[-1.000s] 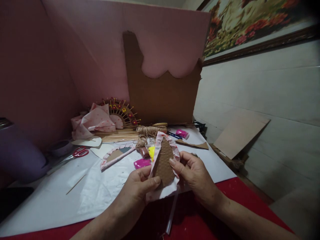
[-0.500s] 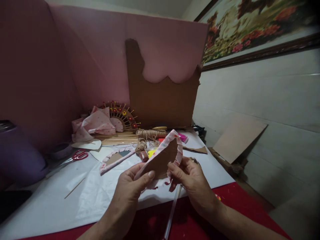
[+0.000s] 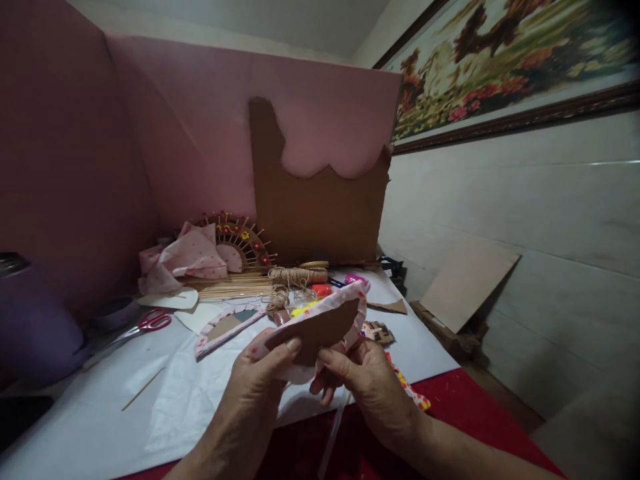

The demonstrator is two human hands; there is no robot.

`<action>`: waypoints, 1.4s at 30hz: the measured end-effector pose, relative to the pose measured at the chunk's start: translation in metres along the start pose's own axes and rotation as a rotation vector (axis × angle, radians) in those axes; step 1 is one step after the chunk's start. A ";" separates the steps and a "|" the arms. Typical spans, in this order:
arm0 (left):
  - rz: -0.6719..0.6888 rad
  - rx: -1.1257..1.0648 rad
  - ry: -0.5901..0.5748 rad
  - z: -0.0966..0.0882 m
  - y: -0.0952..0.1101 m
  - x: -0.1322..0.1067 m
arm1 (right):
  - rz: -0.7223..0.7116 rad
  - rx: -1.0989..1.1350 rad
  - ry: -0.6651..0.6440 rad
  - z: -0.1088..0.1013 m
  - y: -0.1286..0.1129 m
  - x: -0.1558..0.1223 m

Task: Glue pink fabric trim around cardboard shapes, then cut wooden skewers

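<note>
Between my two hands is a half-round cardboard piece with pink dotted fabric folded over its edge. My left hand grips its left end, thumb on the bare cardboard and fingers behind. With thumb and fingers, my right hand pinches the fabric fold along the lower right edge. Under my hands, a clear stick lies partly hidden over the red cloth. A similar fabric-edged piece rests on the white sheet beyond my left hand.
Red-handled scissors and a thin wooden stick lie on the left. Twine, wooden skewers, crumpled pink fabric and a decorated fan-shaped piece sit at the back. Large cut cardboard stands behind; a purple container is far left.
The held piece has tipped to a flatter angle, its pointed top swinging right and down. My right hand has shifted slightly left along the fold. The camera view has moved a little.
</note>
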State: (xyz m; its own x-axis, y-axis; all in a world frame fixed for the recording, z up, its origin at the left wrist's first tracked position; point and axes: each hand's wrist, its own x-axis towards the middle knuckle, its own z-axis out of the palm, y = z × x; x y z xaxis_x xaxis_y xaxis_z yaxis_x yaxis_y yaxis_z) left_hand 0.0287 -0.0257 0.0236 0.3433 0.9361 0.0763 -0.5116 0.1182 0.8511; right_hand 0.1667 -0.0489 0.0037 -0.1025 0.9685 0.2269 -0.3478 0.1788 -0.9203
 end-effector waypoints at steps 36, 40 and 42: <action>0.205 -0.029 0.390 -0.008 0.027 0.009 | 0.061 -1.397 0.136 -0.073 -0.025 -0.029; 0.202 -0.045 0.346 -0.010 0.024 0.009 | 0.035 -1.292 0.281 -0.084 -0.021 -0.030; 0.184 -0.052 0.309 -0.011 0.020 0.009 | 0.026 -1.298 0.292 -0.087 -0.021 -0.031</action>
State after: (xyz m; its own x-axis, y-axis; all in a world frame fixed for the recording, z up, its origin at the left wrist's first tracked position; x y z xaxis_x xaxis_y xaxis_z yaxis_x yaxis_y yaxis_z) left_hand 0.0126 -0.0109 0.0353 -0.0084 0.9983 0.0585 -0.5846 -0.0524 0.8097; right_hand 0.2584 -0.0675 -0.0121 0.1636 0.9463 0.2788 0.8030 0.0364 -0.5949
